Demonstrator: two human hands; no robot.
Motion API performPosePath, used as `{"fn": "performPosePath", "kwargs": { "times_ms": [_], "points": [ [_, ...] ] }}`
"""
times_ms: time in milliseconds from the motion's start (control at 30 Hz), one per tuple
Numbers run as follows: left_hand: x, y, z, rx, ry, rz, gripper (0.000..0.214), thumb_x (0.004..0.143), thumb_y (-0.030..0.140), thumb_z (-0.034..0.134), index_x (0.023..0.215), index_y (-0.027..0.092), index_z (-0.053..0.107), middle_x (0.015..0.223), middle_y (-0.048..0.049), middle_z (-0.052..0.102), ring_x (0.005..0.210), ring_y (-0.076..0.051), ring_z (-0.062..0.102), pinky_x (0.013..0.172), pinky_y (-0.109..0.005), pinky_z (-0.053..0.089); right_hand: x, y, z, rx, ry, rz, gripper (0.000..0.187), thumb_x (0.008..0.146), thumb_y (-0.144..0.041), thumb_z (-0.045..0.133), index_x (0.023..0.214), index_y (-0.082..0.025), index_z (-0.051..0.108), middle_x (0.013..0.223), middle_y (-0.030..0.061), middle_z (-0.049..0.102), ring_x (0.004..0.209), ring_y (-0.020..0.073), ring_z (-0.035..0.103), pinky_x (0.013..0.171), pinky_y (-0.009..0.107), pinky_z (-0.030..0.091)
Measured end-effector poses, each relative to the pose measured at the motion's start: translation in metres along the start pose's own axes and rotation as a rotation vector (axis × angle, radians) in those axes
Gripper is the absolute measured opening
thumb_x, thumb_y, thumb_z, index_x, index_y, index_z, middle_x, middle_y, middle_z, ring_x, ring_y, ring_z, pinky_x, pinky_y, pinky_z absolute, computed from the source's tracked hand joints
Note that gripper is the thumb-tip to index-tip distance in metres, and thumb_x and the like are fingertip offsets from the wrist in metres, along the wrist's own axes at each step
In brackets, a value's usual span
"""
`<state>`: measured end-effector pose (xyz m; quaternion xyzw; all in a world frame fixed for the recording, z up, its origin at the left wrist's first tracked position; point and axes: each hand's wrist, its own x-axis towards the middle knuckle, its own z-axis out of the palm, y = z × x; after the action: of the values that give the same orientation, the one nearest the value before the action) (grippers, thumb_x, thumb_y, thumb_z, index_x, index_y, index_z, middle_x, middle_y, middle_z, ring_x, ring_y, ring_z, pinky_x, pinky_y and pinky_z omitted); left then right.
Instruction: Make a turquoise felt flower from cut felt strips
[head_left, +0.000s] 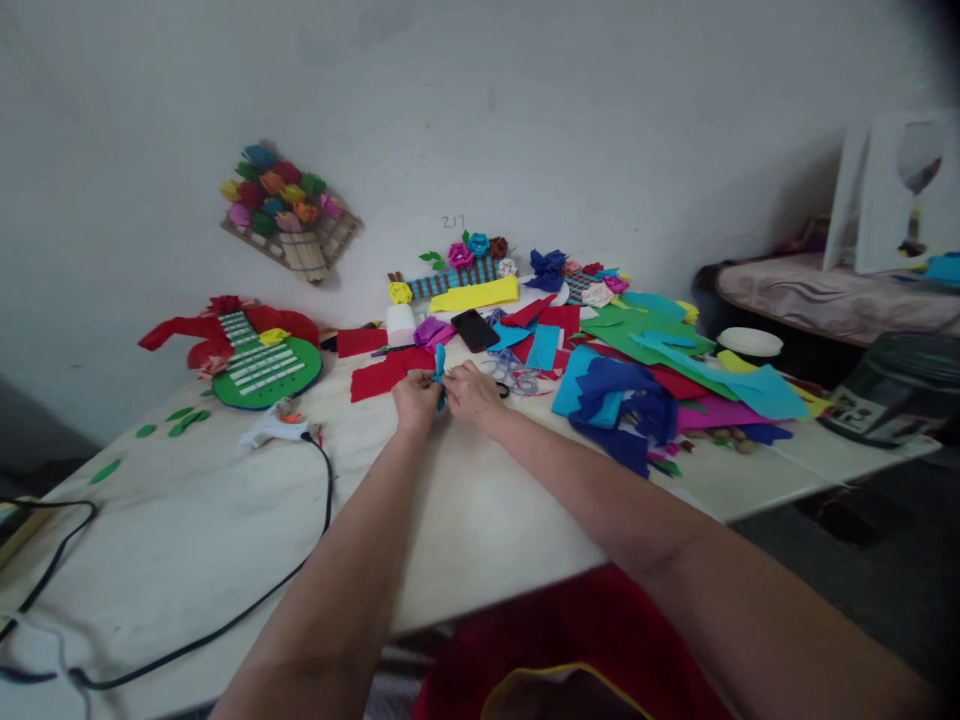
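Between my two hands, a small bright-blue piece of craft paper or felt stands upright, narrow and pinched at its middle. My left hand is closed on its left side. On the other side, the fingers of my right hand press together against the same piece. My fingers hide its lower middle. Just behind my left hand lies a red sheet. A black ring, perhaps a scissors handle, shows beside my right hand. Beyond my hands is a dark phone.
A white glue gun lies at left, its black cord looping across the table. A guitar-shaped craft stands behind it. Coloured sheets pile up at right, near a glass jar. Paper flowers sit against the wall.
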<state>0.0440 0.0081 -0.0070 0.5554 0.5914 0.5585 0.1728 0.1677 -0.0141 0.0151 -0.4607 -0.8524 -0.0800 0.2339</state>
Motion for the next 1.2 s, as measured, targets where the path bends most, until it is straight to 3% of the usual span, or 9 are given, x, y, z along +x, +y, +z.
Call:
{"fn": "performPosePath", "kwargs": {
  "times_ms": [300,500,667,767,900,1033,1200],
  "points": [
    [-0.002,0.01,-0.003,0.11,0.015,0.023,0.022,0.06,0.017,0.053,0.078,0.015,0.066,0.062,-0.0015,0.065,0.061,-0.014,0.06,0.059,-0.021,0.045,-0.003,0.003,-0.001,0.025,0.048,-0.027,0.034,0.079,-0.025,0.045,0.11,-0.016,0.055,0.102,0.0097,0.058,0.102,0.023,0.042,0.077,0.032,0.041],
    [-0.003,0.01,-0.001,0.017,-0.089,0.05,0.028,0.061,0.018,0.052,0.085,0.012,0.065,0.063,-0.0029,0.065,0.059,-0.014,0.06,0.058,-0.023,0.047,-0.001,0.012,0.001,0.036,0.064,0.02,0.032,0.079,-0.023,0.045,0.109,-0.017,0.057,0.1,0.0085,0.061,0.099,0.0227,0.045,0.076,0.032,0.04],
    [-0.007,0.018,-0.003,-0.237,-0.221,-0.096,0.032,0.062,0.019,0.046,0.087,0.009,0.064,0.062,-0.0033,0.063,0.055,-0.015,0.06,0.056,-0.026,0.051,-0.002,0.02,-0.005,0.036,0.067,0.024,0.029,0.08,-0.02,0.044,0.106,-0.018,0.058,0.102,0.008,0.061,0.101,0.0214,0.045,0.078,0.031,0.038],
    [-0.008,0.02,-0.005,-0.282,-0.271,-0.174,0.035,0.061,0.018,0.044,0.088,0.008,0.063,0.058,-0.0023,0.061,0.052,-0.015,0.059,0.054,-0.028,0.051,-0.002,0.024,-0.007,0.025,0.083,-0.003,0.027,0.08,-0.019,0.045,0.103,-0.018,0.06,0.104,0.0078,0.06,0.102,0.0212,0.044,0.078,0.031,0.038],
    [-0.006,0.016,-0.01,-0.07,-0.294,-0.109,0.037,0.062,0.018,0.045,0.092,0.011,0.065,0.06,-0.0025,0.062,0.052,-0.015,0.059,0.054,-0.026,0.049,-0.001,0.028,-0.005,0.017,0.082,-0.02,0.023,0.083,-0.023,0.045,0.098,-0.018,0.062,0.102,0.0074,0.06,0.101,0.0205,0.045,0.077,0.03,0.038],
    [-0.003,0.017,-0.021,0.363,-0.234,0.115,0.032,0.065,0.025,0.052,0.091,0.02,0.069,0.069,-0.0023,0.065,0.069,-0.017,0.06,0.063,-0.025,0.045,0.0,0.031,-0.003,0.052,0.084,-0.025,0.024,0.085,-0.029,0.045,0.097,-0.018,0.063,0.099,0.0071,0.061,0.099,0.0194,0.046,0.077,0.029,0.037],
    [-0.003,0.023,-0.03,0.551,-0.236,0.17,0.03,0.066,0.029,0.057,0.094,0.026,0.069,0.074,-0.0005,0.065,0.075,-0.017,0.059,0.065,-0.025,0.042,0.002,0.038,0.0,0.113,0.086,-0.015,0.024,0.085,-0.032,0.047,0.095,-0.019,0.064,0.1,0.0056,0.062,0.098,0.0186,0.049,0.076,0.028,0.038]
  ]
}}
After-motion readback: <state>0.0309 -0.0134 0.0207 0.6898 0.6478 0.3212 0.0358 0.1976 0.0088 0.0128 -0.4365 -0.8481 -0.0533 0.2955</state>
